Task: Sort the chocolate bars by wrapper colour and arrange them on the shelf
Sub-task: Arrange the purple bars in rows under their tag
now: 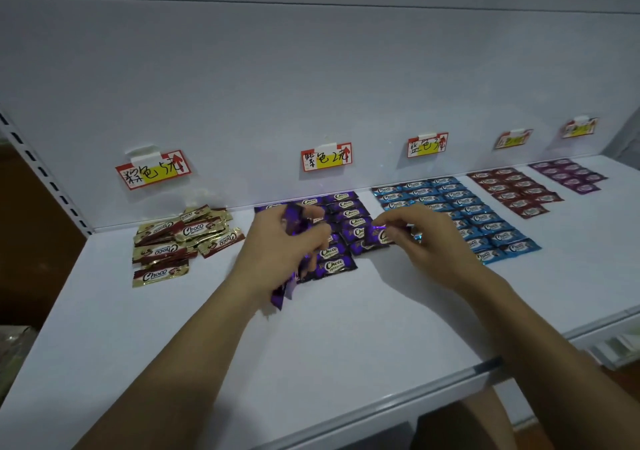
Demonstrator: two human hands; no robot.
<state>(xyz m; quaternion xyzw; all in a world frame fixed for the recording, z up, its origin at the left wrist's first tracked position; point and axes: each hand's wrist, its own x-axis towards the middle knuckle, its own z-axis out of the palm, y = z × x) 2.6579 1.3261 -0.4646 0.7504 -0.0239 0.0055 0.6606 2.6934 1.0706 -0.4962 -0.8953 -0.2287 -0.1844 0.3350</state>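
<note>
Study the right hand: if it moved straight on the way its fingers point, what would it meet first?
Its fingers point leftward. The right hand, pinching a purple chocolate bar, would likely first meet the row of purple bars, then the left hand gripping a purple bundle; height above the row is unclear.

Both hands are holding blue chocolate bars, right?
No. The left hand holds a bunch of purple bars and the right hand pinches one purple bar, not blue ones, as the head view shows. The blue bars lie in rows on the shelf.
</note>
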